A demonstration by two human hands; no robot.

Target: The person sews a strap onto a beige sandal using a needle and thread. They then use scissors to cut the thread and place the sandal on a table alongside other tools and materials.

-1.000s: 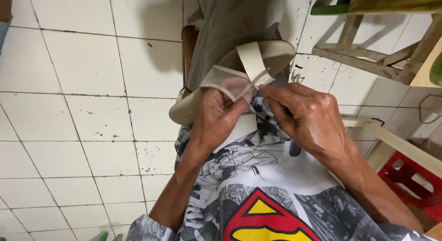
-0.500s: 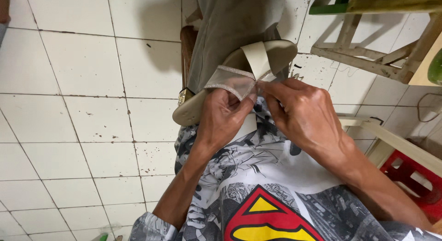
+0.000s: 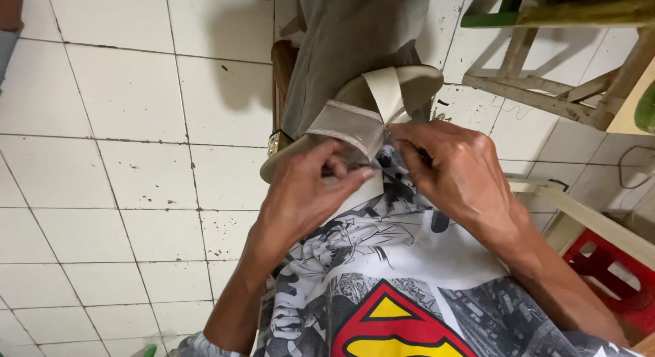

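A beige sandal with crossed straps lies across my lap, sole toward me. My left hand grips the sandal's lower edge, thumb and fingers pinched under the wide glittery strap. My right hand pinches the same strap where it meets the sole, fingertips close to those of the left hand. Whether a small tool sits between the fingers cannot be told. My printed grey shirt fills the bottom of the view.
White tiled floor spreads to the left. A wooden stool frame stands at upper right, a red plastic crate at lower right behind a pale wooden bar. Grey trousers and a brown shoe are above the sandal.
Both hands have stayed on the sandal strap. The left fingers have shifted slightly along the strap's edge and the sandal has tipped a little.
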